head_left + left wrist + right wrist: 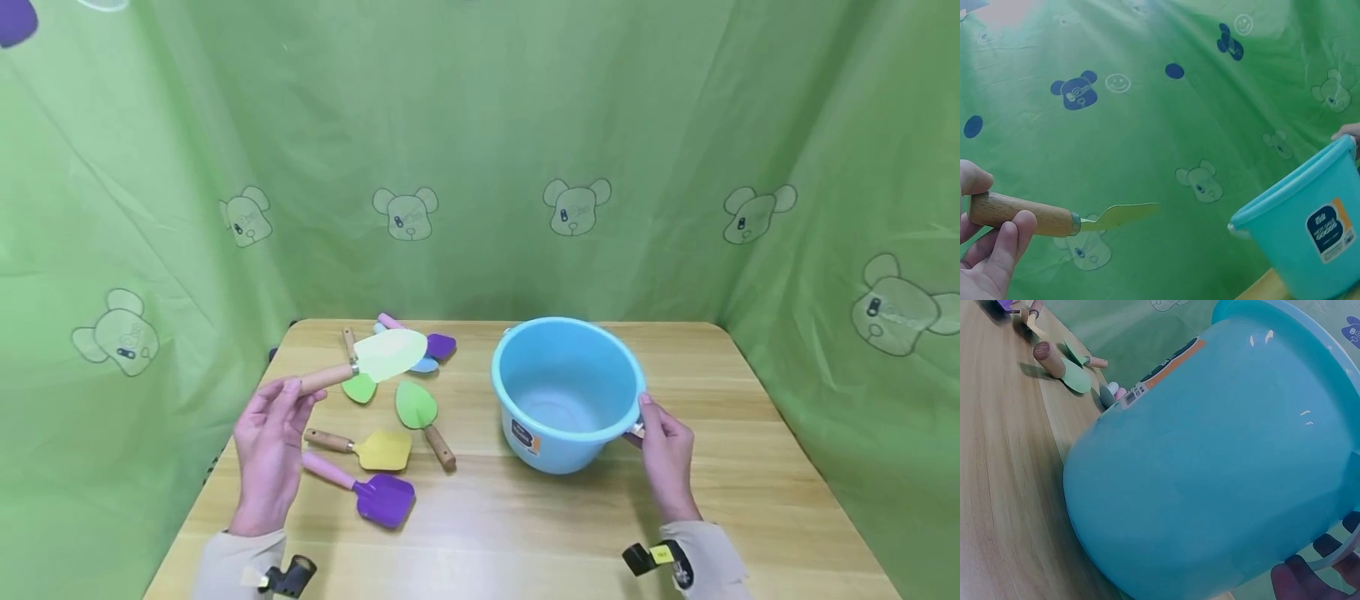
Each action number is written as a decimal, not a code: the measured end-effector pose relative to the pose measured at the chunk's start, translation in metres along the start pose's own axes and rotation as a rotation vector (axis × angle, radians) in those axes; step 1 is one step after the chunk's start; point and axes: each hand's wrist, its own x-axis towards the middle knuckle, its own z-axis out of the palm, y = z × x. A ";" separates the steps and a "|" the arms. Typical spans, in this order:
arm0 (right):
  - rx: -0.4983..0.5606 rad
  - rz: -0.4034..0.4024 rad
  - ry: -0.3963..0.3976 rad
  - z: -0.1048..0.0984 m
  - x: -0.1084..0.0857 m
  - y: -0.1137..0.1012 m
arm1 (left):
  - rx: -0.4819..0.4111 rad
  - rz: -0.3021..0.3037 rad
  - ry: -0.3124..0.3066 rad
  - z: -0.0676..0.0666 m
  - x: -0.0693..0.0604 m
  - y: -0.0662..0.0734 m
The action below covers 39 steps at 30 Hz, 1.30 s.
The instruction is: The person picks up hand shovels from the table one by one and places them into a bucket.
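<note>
Raised over the left of the table, my left hand [272, 446] pinches the wooden handle of a small trowel [390, 353] by its end. The trowel's pale yellow-green blade points right, apart from everything else; in the left wrist view the trowel [1125, 214] appears nearly edge-on. My right hand [669, 450] grips the blue bucket [558, 454] at its right side, thumb at the rim. In the right wrist view, fingers [1300, 581] curl around the bucket's handle strip [1338, 553]. The bucket is tilted toward me, its visible inside bare.
On the table [510, 533] at left lie a yellow shovel [384, 451], a purple shovel [386, 500] with pink handle, and a green trowel [416, 405]. Behind them are another green trowel [359, 388], a blue-bladed tool [425, 365] and a purple-bladed tool [441, 346]. Green curtains [480, 275] surround the table.
</note>
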 end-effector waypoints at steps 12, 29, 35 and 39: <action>0.005 -0.002 -0.021 -0.002 0.001 0.001 | 0.030 -0.029 -0.077 0.032 -0.006 -0.016; -0.044 0.005 -0.011 -0.003 0.000 0.002 | 0.104 -0.106 -0.199 0.063 -0.015 -0.044; -0.026 0.003 -0.018 -0.004 0.000 0.002 | 0.127 -0.098 -0.247 0.071 -0.019 -0.056; -0.022 -0.005 -0.013 -0.003 -0.001 0.002 | 0.163 -0.108 -0.262 0.077 -0.021 -0.064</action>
